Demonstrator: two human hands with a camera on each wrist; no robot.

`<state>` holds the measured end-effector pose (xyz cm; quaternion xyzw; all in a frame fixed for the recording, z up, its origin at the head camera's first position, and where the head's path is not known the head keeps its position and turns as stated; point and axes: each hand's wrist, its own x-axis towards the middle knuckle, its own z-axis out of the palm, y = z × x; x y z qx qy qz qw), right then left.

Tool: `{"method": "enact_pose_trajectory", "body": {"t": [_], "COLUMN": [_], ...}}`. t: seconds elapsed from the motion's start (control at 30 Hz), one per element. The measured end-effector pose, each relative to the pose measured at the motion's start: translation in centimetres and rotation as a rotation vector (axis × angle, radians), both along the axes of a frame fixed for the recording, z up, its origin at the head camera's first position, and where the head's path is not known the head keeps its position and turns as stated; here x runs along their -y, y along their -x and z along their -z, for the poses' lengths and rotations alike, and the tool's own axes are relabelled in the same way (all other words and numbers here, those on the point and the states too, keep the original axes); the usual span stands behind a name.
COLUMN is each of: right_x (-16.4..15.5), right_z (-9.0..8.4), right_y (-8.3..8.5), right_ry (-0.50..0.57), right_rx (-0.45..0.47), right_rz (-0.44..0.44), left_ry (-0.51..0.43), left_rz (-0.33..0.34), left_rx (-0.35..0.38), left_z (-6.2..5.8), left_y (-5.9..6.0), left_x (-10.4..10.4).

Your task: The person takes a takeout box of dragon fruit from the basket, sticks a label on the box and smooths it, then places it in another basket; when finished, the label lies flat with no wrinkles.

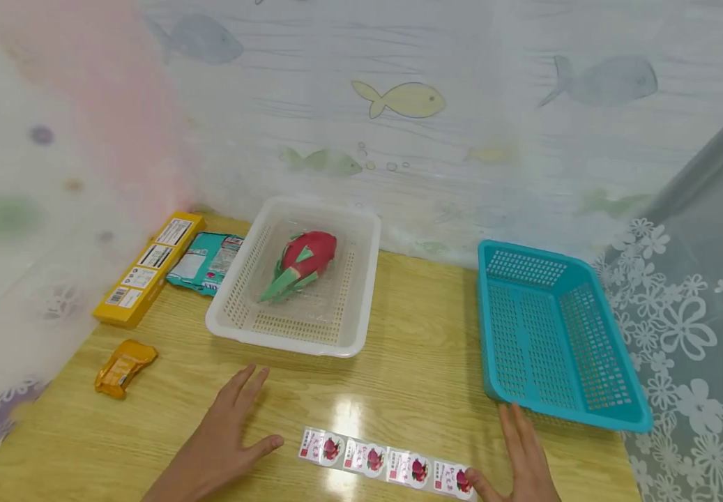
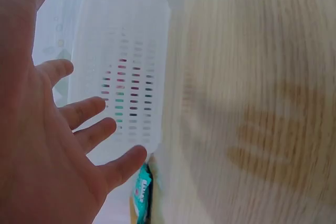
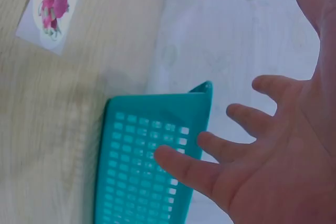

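Note:
My left hand (image 1: 223,436) is held over the table with fingers and thumb spread, holding nothing; it is nearest the white basket (image 1: 361,307). A red dragon fruit (image 1: 312,252) with green scales lies inside that basket, on what looks like a clear plastic tray (image 1: 320,307). My right hand (image 1: 524,460), fingers also extended, is close to the near edge of the blue basket (image 1: 571,416) and holds nothing. Between the hands lies a strip of dragon fruit stickers (image 1: 389,461); the right thumb is by its right end, and whether it touches cannot be told.
At the left stand a long yellow box (image 1: 148,268) and a teal packet (image 1: 201,265), which is partly behind the white basket. A small orange packet (image 1: 125,367) lies nearer. Fish-patterned sheeting (image 1: 399,160) hangs behind the table, and a flowered curtain (image 1: 694,335) borders the right side.

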<state>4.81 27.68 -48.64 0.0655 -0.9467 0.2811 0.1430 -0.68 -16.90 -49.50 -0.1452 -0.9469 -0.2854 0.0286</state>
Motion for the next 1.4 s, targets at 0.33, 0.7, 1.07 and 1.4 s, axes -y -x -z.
{"method": "enact_pose_trajectory", "body": {"t": [0.33,0.7,1.07,1.4], "right_x": [1.5,3.6,5.0,6.7], "right_z": [-2.9,-4.9,-6.3,-7.5], "right_y": [0.8,2.5,5.2,8.0], "right_ry": [-0.03,0.046,0.159,0.27], "right_rx": [0.073,0.088,0.122,0.065], "right_rz": [0.027,-0.015,-0.067,-0.147], "left_ry": [-0.077,-0.185,-0.273,-0.261], "left_rz": [0.019,0.027,0.045,0.057], "left_rx": [0.019,0.022,0.004,-0.039], "left_z": [-1.2,-3.8,-5.3,-6.2], "left_y": [-0.1,1.4,3.2,5.0], "left_x": [0.6,1.9,2.4,2.7]}}
